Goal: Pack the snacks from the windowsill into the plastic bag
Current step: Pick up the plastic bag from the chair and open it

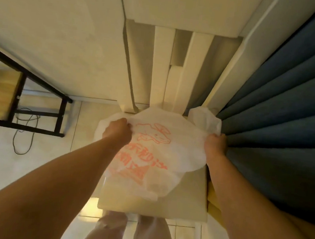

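A white plastic bag (160, 159) with red printed characters and a cartoon animal lies spread over a pale flat ledge (188, 205) in front of me. My left hand (118, 130) grips the bag's left edge, fingers curled into the plastic. My right hand (215, 145) grips the bag's right edge beside a bunched handle. No snacks are visible in this view.
A dark blue curtain (283, 114) hangs along the right. A black-framed table (36, 105) with a loose cable (23, 133) on the tiled floor stands at the left. White window framing (163, 61) rises ahead. My legs show below the ledge.
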Tool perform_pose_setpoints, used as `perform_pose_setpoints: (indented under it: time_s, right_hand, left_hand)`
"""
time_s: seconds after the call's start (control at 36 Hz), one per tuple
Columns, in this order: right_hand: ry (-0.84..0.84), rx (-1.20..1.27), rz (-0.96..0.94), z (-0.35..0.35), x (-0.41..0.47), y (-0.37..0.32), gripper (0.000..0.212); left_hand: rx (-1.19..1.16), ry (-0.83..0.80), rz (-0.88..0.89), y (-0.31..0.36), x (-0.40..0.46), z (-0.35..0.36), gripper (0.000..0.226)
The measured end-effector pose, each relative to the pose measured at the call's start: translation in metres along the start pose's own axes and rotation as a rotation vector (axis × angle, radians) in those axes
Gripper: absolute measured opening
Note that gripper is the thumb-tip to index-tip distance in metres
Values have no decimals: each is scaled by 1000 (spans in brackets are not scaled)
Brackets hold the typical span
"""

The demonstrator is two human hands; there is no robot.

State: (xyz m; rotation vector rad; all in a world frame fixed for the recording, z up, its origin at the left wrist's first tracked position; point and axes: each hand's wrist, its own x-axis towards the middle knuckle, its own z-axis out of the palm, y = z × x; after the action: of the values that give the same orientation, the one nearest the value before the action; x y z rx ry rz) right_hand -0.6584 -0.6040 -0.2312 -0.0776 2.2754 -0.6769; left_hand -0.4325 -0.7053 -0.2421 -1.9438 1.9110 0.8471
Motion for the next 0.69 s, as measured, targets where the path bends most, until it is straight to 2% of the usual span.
perform_pose_setpoints:
  time_s: [0.11, 0.22, 0.28, 0.31, 0.36, 0.44, 0.53, 0.61, 0.69]
  right_hand:
    - [-60, 9, -145, -3, -51, -10, 39]
    - [-109, 13, -214, -11, -101, -14, 38]
    - [-122, 20, -237, -15, -125, -15, 36]
    - [-128, 23, -246, -16, -136, -15, 35]
    - [-135, 5, -266, -18, -161, -13, 34]
    - [-124, 13, -313, -24, -192, -4, 32]
    - [-77, 106, -328, -33, -217, 3, 32]
    - [45, 227, -313, -45, -239, 8, 32]
    - [210, 211, -218, -62, -260, 19, 33]
  left_hand:
    - [273, -105, 99, -25, -22, -36, 18]
    - [688, -538, 266, -36, -55, -59, 52]
    - [762, -689, 281, -36, -76, -72, 69]
    - [714, -708, 293, -35, -82, -78, 75]
    - [547, -590, 373, -30, -93, -96, 83]
    - [459, -232, 603, -20, -104, -111, 103]
    - [659, -176, 904, -11, -124, -106, 87]
    - [812, -194, 1018, -12, -155, -96, 66]
    - [869, -82, 1151, -31, -174, -87, 44]
